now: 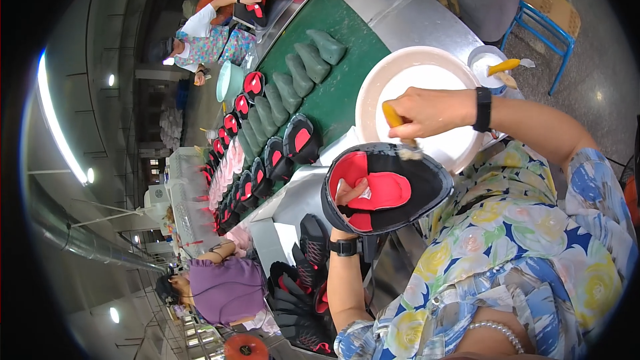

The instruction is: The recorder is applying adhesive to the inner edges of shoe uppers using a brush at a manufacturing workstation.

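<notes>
My left hand [350,195] is pushed inside a black shoe upper with a red lining [387,190] and holds it bottom side up. The fingers show through the red opening. My right hand [427,112] grips a small brush with a yellow handle [395,120]. Its bristles touch the upper rim of the shoe, just below a large white bowl [390,73]. Both wrists carry a black watch band.
A green conveyor belt [347,40] carries grey shoe lasts [300,70] and black-and-red uppers [297,140] away to the left. More black uppers [303,280] are piled at my lower left. A small white pot with a yellow brush [497,67] stands right of the bowl. Other people sit along the belt; a blue chair [543,23] stands far right.
</notes>
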`<state>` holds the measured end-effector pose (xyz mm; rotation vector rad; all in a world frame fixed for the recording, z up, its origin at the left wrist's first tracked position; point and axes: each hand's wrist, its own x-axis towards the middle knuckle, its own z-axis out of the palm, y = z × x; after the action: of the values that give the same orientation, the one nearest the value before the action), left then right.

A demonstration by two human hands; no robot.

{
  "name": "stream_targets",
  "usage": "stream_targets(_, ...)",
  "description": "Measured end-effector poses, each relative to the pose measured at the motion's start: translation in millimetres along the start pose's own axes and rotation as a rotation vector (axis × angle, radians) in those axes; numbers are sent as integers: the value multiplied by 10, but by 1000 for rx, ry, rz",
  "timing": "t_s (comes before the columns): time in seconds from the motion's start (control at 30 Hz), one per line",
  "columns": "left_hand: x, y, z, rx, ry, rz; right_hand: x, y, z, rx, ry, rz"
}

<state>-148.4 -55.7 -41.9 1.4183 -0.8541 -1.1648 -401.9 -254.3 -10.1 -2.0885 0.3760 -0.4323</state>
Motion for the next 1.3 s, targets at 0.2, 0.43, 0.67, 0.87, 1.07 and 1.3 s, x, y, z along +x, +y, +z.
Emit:
stream_targets(0.2, -9, 9, -141, 66, -43, -5, 10, -129, 198, 11, 420, -526)
stream_targets(0.43, -38, -45, -155, 44, 162, 0, -236, 34, 143, -271, 92, -432)
stream_targets(0.67, -87, 153, 79, -36, 158, 5, -64, -19, 136, -219, 206, -511)
stream_targets(0.87, -20, 138, -27, 145, 226, 211, -176, -11, 59, -82, 550, -386)
stream_targets(1.07, -14, 41, -79, 219, 486, 303, -326, -394, 496, 136, 316, -465)
stream_targets(1.3, 24, -19, -380, 555, 451, 622, -254, 188, 75, -16, 474, -216)
